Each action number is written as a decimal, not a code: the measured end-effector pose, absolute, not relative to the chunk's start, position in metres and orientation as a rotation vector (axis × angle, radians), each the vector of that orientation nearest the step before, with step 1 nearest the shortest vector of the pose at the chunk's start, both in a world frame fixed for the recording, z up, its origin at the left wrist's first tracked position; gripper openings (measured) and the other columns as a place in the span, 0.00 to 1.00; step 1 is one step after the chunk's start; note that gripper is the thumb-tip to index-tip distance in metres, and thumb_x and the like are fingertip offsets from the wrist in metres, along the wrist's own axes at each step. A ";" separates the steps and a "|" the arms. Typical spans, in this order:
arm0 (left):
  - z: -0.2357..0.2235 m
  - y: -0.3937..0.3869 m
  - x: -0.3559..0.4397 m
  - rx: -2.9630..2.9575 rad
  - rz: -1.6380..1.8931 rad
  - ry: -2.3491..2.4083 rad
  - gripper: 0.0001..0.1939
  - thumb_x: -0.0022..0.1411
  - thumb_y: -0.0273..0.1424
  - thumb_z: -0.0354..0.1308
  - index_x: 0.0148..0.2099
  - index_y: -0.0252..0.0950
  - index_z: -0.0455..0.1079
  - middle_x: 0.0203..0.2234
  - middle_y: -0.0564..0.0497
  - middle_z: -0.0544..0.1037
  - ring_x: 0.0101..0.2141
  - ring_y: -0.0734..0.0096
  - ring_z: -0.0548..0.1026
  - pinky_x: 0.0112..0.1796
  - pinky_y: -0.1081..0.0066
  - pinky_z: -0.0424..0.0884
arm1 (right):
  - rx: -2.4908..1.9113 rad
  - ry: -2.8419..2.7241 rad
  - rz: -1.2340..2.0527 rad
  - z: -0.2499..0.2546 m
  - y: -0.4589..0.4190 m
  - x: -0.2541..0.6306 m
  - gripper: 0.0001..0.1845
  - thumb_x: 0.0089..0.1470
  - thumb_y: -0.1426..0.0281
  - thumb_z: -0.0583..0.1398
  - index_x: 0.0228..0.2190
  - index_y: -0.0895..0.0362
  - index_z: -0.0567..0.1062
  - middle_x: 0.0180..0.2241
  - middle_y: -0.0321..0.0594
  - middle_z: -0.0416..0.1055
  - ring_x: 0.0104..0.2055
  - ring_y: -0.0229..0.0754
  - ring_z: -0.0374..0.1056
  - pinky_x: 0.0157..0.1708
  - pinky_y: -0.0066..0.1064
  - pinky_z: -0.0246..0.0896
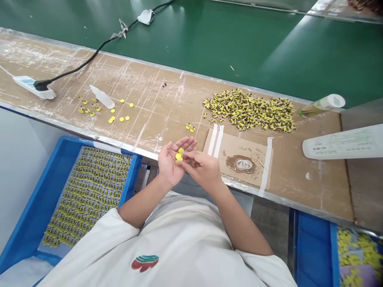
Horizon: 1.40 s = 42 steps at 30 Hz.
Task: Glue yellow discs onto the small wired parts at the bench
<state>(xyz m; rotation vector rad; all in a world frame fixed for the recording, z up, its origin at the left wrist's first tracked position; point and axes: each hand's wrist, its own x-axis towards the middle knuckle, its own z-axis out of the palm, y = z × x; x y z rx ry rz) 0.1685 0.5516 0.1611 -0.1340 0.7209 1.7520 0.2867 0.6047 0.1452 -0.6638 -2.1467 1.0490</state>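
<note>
A few small yellow discs [179, 155] are held in the cupped palm of the left hand [171, 161], which is turned palm up just in front of the near edge of the workbench [149, 115], its fingers loosely spread and pointing far and to the right. The discs are round, so no long axis can be made out; they are seen lying roughly flat against the palm, stacked or overlapping. The right hand [203, 167] is brought across from the right, its fingertips [183, 154] narrowed into a pinch touching the discs; whether one disc is actually gripped cannot be told.

On the bench, a large heap of yellow-and-dark small parts [251, 109] is seen far right, and a couple of stray parts [190, 127] lie just beyond the hands. Loose yellow discs [119, 118] are scattered far left beside a small clear bottle [102, 97]. A cardboard patch with a glue puddle [242, 163] lies to the right of the hands. A blue tray [44, 199] filled with rows of yellow parts sits near left, below the bench.
</note>
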 end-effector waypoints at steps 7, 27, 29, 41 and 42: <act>0.166 0.555 0.174 -0.251 1.719 0.754 0.15 0.63 0.36 0.52 0.31 0.35 0.75 0.29 0.49 0.78 0.36 0.70 0.78 0.46 0.66 0.74 | -0.925 -1.650 1.649 0.151 0.604 0.291 0.18 0.41 0.61 0.74 0.35 0.55 0.82 0.28 0.37 0.78 0.23 0.34 0.68 0.24 0.26 0.66; 0.150 0.548 0.204 0.189 1.631 0.786 0.17 0.47 0.37 0.75 0.41 0.41 0.81 0.16 0.59 0.66 0.19 0.84 0.62 0.20 0.79 0.66 | -1.048 -0.511 2.029 0.174 0.585 0.301 0.18 0.36 0.65 0.77 0.31 0.55 0.80 0.23 0.31 0.75 0.16 0.25 0.56 0.15 0.19 0.51; 0.150 0.550 0.205 0.203 1.611 0.767 0.17 0.48 0.35 0.75 0.42 0.42 0.81 0.17 0.59 0.68 0.19 0.83 0.64 0.21 0.78 0.68 | -1.060 -0.536 2.017 0.175 0.585 0.302 0.19 0.36 0.64 0.77 0.32 0.55 0.79 0.24 0.32 0.75 0.16 0.25 0.57 0.16 0.19 0.51; 0.153 0.565 0.188 -0.118 1.627 0.673 0.11 0.53 0.26 0.72 0.40 0.36 0.79 0.37 0.51 0.82 0.28 0.87 0.74 0.23 0.91 0.69 | -1.546 -1.935 0.628 0.185 0.715 0.389 0.13 0.51 0.59 0.67 0.37 0.52 0.81 0.32 0.37 0.79 0.29 0.41 0.73 0.38 0.36 0.67; 0.152 0.565 0.187 -0.134 1.616 0.699 0.10 0.54 0.25 0.71 0.40 0.36 0.79 0.38 0.51 0.82 0.29 0.86 0.76 0.25 0.91 0.71 | -1.566 -1.984 0.643 0.180 0.732 0.392 0.12 0.50 0.60 0.68 0.36 0.53 0.82 0.32 0.37 0.80 0.32 0.43 0.74 0.39 0.37 0.67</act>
